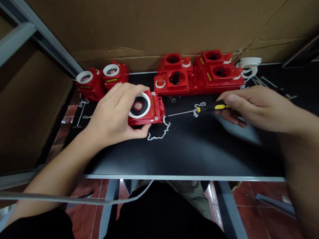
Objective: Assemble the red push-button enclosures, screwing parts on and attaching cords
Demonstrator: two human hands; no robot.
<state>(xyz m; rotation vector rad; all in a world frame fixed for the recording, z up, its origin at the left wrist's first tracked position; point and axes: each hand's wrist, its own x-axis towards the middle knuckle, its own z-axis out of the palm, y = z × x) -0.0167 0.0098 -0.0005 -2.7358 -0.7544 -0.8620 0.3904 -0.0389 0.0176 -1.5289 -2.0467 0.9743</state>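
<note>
A red plastic box [146, 109] with a white ring around a black round face is gripped by the left hand [117, 113]. The fingers are curled over its top and far edge, and the thumb is pressed against its near side. The box is set flat on the black tabletop [189, 152], directly under that hand.

A screwdriver [211, 107] with a black and yellow handle and a thin metal shaft is pinched in the right hand [249, 106] between the thumb and the curled fingers. It is held low and nearly level. The shaft is pointed towards the left hand, and its tip is brought up to the right side of the box.

A white beaded cord [159, 132] is trailed on the tabletop just below the left thumb. A second small white cord [199, 108] is seen beside the handle's front end.

Beyond the left hand, two red boxes with white rings [102, 81] are set side by side. Beyond the gap between the hands, a cluster of red open housings [199, 74] is lined up against the brown cardboard wall [161, 26]. A stack of white plastic rings [249, 64] is placed beyond the right hand.
</note>
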